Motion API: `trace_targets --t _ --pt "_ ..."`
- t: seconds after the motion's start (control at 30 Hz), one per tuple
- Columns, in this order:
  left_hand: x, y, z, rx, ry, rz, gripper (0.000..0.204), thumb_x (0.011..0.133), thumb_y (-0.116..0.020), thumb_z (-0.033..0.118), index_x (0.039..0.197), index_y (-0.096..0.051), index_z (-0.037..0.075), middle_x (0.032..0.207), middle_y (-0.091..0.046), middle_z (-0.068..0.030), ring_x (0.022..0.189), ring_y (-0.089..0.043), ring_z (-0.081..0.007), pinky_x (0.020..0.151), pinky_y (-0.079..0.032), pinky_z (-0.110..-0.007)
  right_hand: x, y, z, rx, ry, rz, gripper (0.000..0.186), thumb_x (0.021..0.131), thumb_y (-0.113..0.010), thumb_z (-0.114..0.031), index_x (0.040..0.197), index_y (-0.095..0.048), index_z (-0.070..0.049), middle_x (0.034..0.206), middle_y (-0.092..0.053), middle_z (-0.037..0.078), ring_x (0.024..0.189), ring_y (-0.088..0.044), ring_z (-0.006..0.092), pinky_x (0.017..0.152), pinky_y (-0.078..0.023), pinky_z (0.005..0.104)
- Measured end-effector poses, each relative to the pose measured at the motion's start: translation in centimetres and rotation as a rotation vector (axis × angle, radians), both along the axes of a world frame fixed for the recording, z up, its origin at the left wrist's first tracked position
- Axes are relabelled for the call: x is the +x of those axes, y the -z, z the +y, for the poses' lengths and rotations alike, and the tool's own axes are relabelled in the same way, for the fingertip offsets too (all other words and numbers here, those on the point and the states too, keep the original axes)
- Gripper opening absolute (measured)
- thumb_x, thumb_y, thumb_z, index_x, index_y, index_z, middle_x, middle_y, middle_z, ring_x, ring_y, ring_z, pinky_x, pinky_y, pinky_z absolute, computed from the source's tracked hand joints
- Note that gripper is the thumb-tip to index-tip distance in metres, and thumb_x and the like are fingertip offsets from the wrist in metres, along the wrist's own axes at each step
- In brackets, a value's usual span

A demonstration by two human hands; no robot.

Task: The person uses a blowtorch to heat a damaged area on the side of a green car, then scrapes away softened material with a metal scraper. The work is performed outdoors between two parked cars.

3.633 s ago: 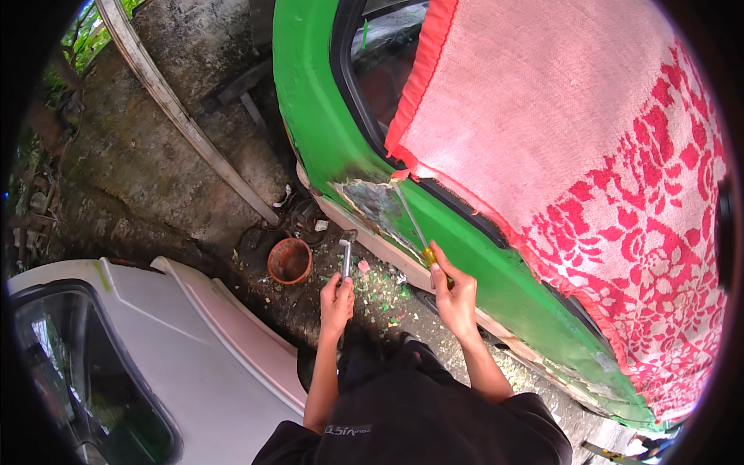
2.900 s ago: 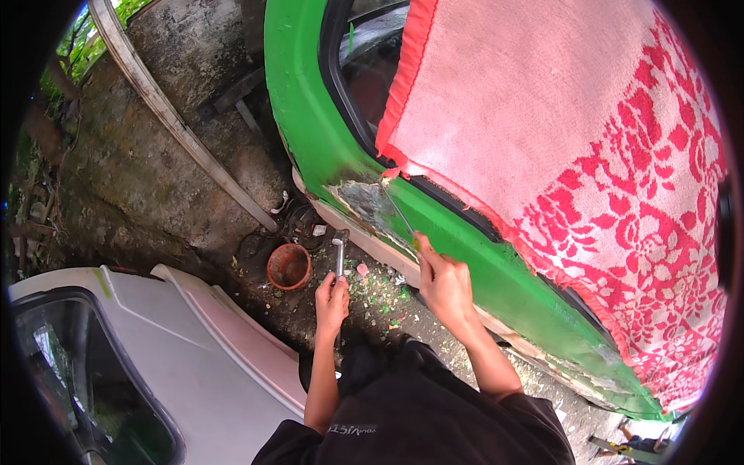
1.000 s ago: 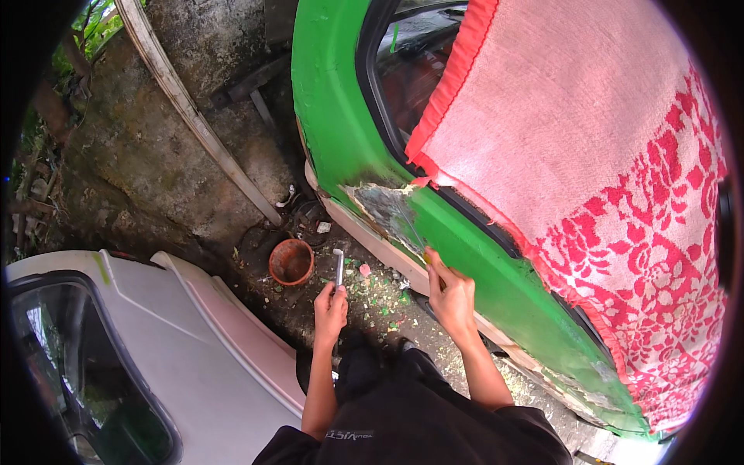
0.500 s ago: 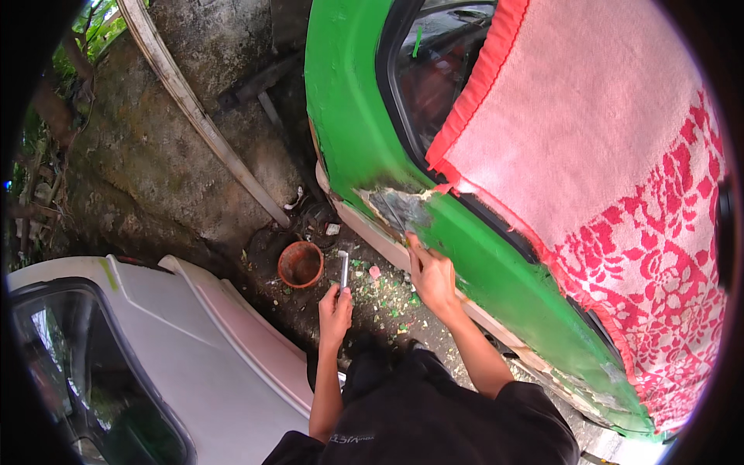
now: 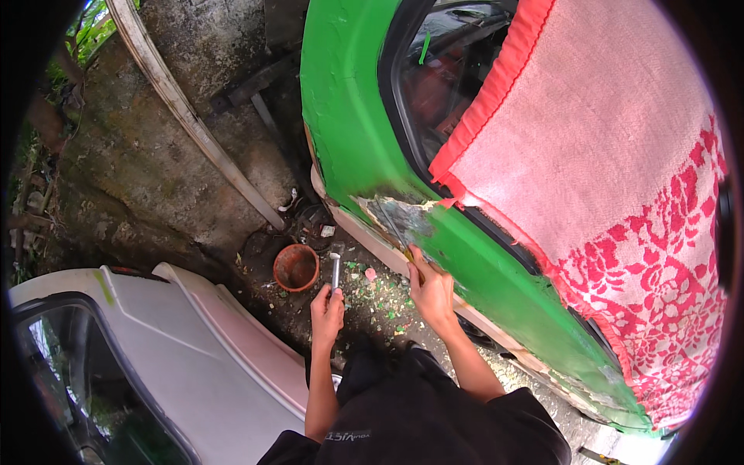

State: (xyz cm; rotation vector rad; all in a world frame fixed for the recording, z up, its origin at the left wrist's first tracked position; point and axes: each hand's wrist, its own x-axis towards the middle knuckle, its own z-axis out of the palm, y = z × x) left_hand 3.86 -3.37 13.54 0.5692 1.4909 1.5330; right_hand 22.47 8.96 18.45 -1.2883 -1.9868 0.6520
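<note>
I grip a silver metal tool with a small head (image 5: pixel 335 271), perhaps a hammer, upright in my left hand (image 5: pixel 327 314). My right hand (image 5: pixel 430 291) is closed on a yellow-handled screwdriver-like tool (image 5: pixel 412 254), its thin shaft lying across a chipped, bare grey patch (image 5: pixel 407 221) in the green car body panel (image 5: pixel 345 139). The tool's tip is at the patch's upper left, too small to see whether it touches. A red-and-pink floral towel (image 5: pixel 589 163) hangs over the window just above the patch.
A white car body (image 5: pixel 194 364) stands at the lower left. An orange pot (image 5: pixel 296 267) sits among scattered paint chips (image 5: pixel 376 294) on the dirty ground. A long weathered strip (image 5: pixel 194 116) leans against the mossy concrete slope (image 5: pixel 132 178). Plants (image 5: pixel 77 31) edge the upper left.
The yellow-handled tool's tip has moved from the patch's upper right edge toward its left, my right hand moving with it. My left hand keeps its grip. The view has shifted slightly.
</note>
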Motion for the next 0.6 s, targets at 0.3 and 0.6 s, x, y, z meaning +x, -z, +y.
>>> trace_targets --t 0.3,0.6 --pt "-1.2 0.1 0.7 -0.012 0.068 -0.054 0.023 0.101 -0.054 0.023 0.082 -0.047 0.011 0.056 -0.036 0.0091 0.041 -0.03 0.001 0.035 -0.02 -0.02 2.5 5.3 -0.3 -0.688 -0.131 0.686 0.031 0.095 -0.06 -0.007 0.123 -0.055 0.008 0.095 -0.062 0.01 0.081 -0.064 0.0153 0.071 -0.062 0.0316" --pt "-2.5 0.2 0.7 -0.054 0.103 -0.018 0.022 0.102 -0.052 0.024 0.086 -0.048 0.01 0.054 -0.037 0.0066 0.038 -0.029 -0.0005 0.033 -0.02 -0.02 0.6 2.7 -1.2 -0.979 -0.342 0.833 0.021 0.101 -0.049 -0.015 0.119 -0.046 -0.004 0.084 -0.051 0.008 0.06 -0.058 0.0128 0.045 -0.046 0.0227"
